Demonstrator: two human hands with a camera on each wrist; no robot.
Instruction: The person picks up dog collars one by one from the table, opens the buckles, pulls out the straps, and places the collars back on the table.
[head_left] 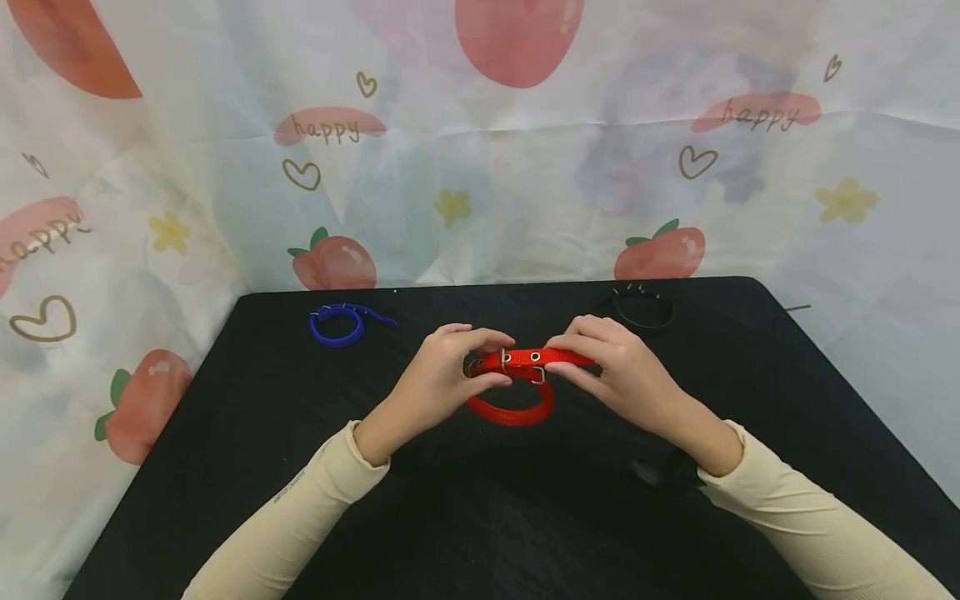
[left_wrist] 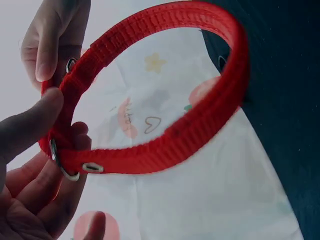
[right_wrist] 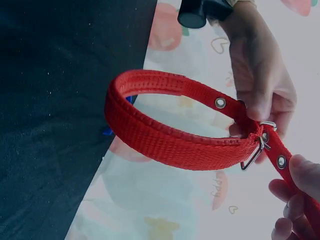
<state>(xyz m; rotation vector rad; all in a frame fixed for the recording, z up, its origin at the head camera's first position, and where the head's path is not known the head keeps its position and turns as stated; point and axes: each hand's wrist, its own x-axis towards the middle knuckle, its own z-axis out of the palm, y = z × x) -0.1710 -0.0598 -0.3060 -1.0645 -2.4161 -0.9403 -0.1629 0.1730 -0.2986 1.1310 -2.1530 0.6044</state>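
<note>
Red buckle collar (head_left: 517, 416): held above the counter (head_left: 225, 467), between the two hands. Beside the buckle (head_left: 503, 359), the strap is pinched by the left hand (head_left: 450, 362); the tail (head_left: 564, 357) is pinched by the right hand (head_left: 618, 367). The tail's long axis is aligned from the buckle toward the right hand; the buckle is positioned nearer the left hand. In the right wrist view, stitched lining (right_wrist: 155, 82) is resolved inside the loop, unlike in the head view, where a black collar (head_left: 651, 326) is shown beyond the right hand and a blue collar (head_left: 337, 341) beyond the left.
</note>
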